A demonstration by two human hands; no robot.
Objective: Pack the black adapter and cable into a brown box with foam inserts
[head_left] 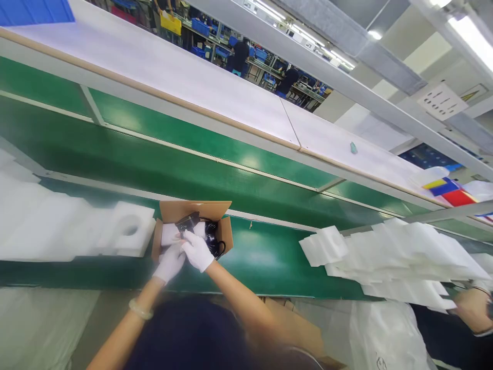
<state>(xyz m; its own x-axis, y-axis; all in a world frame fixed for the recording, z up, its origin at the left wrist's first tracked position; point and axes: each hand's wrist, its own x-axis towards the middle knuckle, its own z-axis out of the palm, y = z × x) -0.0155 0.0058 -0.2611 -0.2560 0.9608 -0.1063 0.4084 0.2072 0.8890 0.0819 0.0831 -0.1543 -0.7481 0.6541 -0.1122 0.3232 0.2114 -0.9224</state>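
Cardboard box sits open on the green belt; both gloved hands, left and right, press onto the black device and foam insert inside. Whether either grip closes around anything, I cannot tell. The dangling black cable could catch under a flap.

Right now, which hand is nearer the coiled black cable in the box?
Right. The right hand lies against the black cable inside the cardboard box; the left hand sits farther left, at the box's near-left corner.

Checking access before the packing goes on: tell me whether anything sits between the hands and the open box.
Nothing visible does. The left hand and right hand are already at the cardboard box, on the white foam and black item inside.
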